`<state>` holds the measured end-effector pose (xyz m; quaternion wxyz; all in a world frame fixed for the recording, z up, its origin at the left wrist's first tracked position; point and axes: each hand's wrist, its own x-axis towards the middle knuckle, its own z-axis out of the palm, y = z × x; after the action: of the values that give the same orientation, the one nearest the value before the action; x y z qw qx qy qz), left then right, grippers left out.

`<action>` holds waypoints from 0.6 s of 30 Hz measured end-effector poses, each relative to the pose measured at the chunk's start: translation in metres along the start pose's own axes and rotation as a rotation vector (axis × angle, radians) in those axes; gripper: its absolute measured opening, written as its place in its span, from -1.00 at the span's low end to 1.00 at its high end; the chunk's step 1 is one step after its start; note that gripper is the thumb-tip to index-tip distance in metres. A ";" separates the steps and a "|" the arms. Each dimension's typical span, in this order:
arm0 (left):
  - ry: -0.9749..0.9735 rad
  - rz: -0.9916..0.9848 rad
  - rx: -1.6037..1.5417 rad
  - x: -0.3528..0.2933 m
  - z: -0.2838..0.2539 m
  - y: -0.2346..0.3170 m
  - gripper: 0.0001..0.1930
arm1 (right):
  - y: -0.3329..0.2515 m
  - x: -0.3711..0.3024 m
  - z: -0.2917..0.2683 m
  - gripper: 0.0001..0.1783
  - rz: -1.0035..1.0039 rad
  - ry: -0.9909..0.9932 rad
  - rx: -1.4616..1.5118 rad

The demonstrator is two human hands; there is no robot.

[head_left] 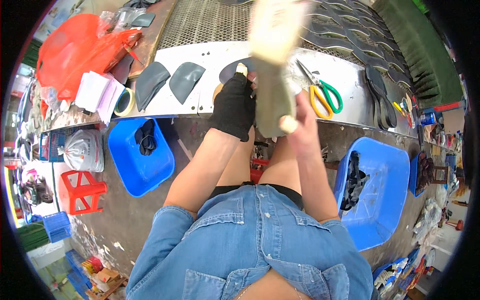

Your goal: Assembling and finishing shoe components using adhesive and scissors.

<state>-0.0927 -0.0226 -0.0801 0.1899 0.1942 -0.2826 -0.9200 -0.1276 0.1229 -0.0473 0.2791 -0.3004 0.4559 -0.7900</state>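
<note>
My left hand (231,107), in a black fingerless glove, is closed on a dark grey curved piece (231,71) at the table's edge. In my right hand (304,122) is a long, flat object (274,95), olive-brown at the lower end and pale at the upper. It is raised near the camera and blurred, so I cannot tell its kind; my thumb presses its lower end. Two dark grey curved leather-like pieces (186,81) lie left of my gloved hand. Scissors (324,95) with yellow and green handles rest to the right.
Beyond the white table edge (210,52) runs a mesh conveyor (210,22), with rows of dark wavy-edged pieces (345,30). Dark straps (378,95) hang over the right edge. Blue bins (142,175) (382,215) flank my legs. A red bag (75,55), papers (97,95) and tape roll (125,102) sit left.
</note>
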 end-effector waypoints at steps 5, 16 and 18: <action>-0.343 -0.082 -0.383 0.006 -0.011 0.007 -0.66 | 0.002 0.000 0.009 -0.16 -0.351 -0.135 -0.922; -0.078 0.199 -0.259 -0.005 0.013 0.004 -0.60 | -0.009 0.003 0.020 -0.17 -0.427 -0.012 -1.151; -0.130 0.235 -0.307 -0.002 0.007 -0.001 -0.60 | -0.009 0.007 0.013 -0.16 -0.397 -0.029 -1.190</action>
<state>-0.0948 -0.0176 -0.0752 0.3048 0.0690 -0.1714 -0.9343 -0.1243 0.1148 -0.0320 -0.0819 -0.4940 0.7492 -0.4335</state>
